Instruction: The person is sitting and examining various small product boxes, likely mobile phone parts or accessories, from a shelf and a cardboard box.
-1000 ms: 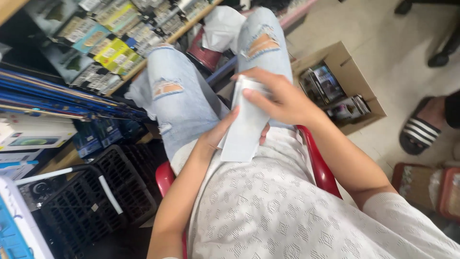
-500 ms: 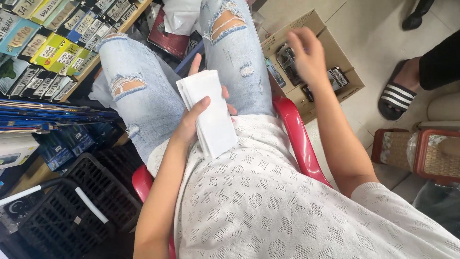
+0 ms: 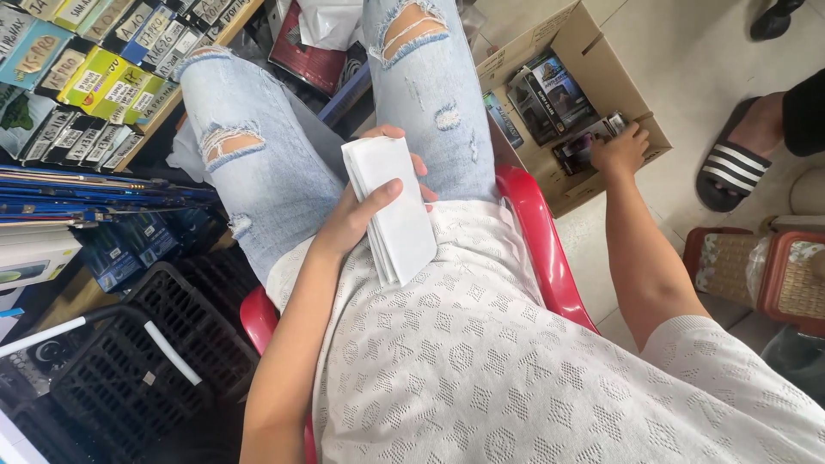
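I sit on a red plastic chair (image 3: 537,232) in torn light-blue jeans. My left hand (image 3: 365,210) rests on my lap and grips a stack of white paper sheets (image 3: 391,210), thumb across the top sheet. My right hand (image 3: 619,148) reaches to the right into an open cardboard box (image 3: 571,185) on the floor, fingers bent over small dark packaged items (image 3: 576,150) inside it. Whether it grips one cannot be told.
A black plastic basket (image 3: 129,369) stands at the lower left. Shelves with coloured packages (image 3: 86,77) run along the upper left. Another person's foot in a striped sandal (image 3: 730,172) is at the right, near a red stool (image 3: 756,275).
My right hand let go of the paper stack and moved right and down into the cardboard box. My left hand kept the stack on my lap.
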